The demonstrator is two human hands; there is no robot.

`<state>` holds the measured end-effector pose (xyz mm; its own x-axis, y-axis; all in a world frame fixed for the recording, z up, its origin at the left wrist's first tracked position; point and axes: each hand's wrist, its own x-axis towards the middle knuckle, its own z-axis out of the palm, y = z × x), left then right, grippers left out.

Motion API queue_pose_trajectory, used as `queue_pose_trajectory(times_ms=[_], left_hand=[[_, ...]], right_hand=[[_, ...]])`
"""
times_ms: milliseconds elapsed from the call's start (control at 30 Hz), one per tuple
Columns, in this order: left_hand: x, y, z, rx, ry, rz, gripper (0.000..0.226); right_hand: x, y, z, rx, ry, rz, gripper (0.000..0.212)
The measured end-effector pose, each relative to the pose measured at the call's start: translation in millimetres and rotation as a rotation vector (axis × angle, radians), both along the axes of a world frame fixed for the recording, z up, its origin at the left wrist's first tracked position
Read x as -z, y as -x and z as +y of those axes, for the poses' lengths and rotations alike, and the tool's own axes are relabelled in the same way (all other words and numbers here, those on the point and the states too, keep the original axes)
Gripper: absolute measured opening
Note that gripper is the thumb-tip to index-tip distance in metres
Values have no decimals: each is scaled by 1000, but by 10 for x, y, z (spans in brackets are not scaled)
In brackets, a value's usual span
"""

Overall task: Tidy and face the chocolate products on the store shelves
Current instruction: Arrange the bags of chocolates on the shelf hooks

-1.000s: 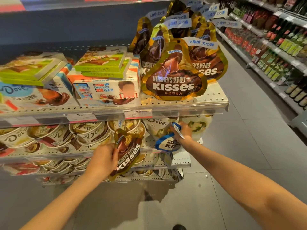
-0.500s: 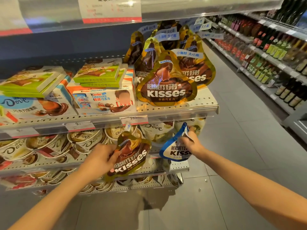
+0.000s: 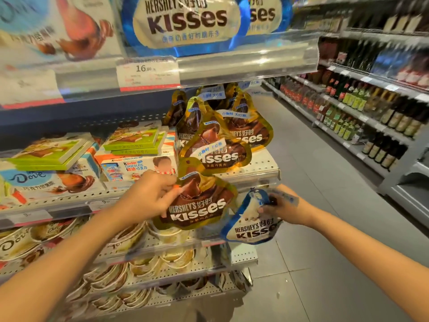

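A gold Kisses bag [image 3: 197, 203] and a blue-white Kisses bag [image 3: 249, 226] are held before the shelf.

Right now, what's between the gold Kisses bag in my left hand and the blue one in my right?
Nothing. In the head view, the gold Kisses bag and blue Kisses bag hang side by side with no product between them.

Both forearms are showing bare, with no sleeves reaching them. The left hand [image 3: 148, 196] and right hand [image 3: 282, 206] are wearing nothing.
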<state>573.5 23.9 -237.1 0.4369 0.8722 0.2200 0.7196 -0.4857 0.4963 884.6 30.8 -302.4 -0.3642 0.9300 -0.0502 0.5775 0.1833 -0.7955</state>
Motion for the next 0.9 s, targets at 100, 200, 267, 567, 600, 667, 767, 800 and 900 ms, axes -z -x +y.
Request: queue_pose_trajectory(times_ms=[100, 200, 267, 567, 600, 667, 767, 800, 900], left_hand=[[-204, -271, 46, -9, -25, -37, 33], [-325, -547, 198, 0, -140, -36, 38], [-355, -722, 353, 5, -200, -33, 41], [-232, -1343, 799, -39, -304, 24, 35], [-222, -1387, 826, -51, -302, 21, 32], [-204, -1472, 863, -56, -308, 23, 32], [-163, -1548, 881, -56, -337, 48, 32], [-154, -1557, 892, -63, -340, 59, 32], [-158, -1585, 924, -94, -349, 85, 31]], right_hand=[[-121, -62, -64, -26, -90, -85, 18], [-220, -110, -100, 8, -158, -73, 15], [-316, -117, -120, 18, -215, -38, 14], [-544, -187, -85, 68, -307, -35, 16], [-551, -195, -89, 72, -305, -30, 16], [-552, -214, -92, 81, -283, -7, 16], [-559, -247, -98, 88, -260, 25, 17], [-561, -253, -99, 90, -252, 36, 17], [-576, -270, -99, 88, -253, 43, 14]])
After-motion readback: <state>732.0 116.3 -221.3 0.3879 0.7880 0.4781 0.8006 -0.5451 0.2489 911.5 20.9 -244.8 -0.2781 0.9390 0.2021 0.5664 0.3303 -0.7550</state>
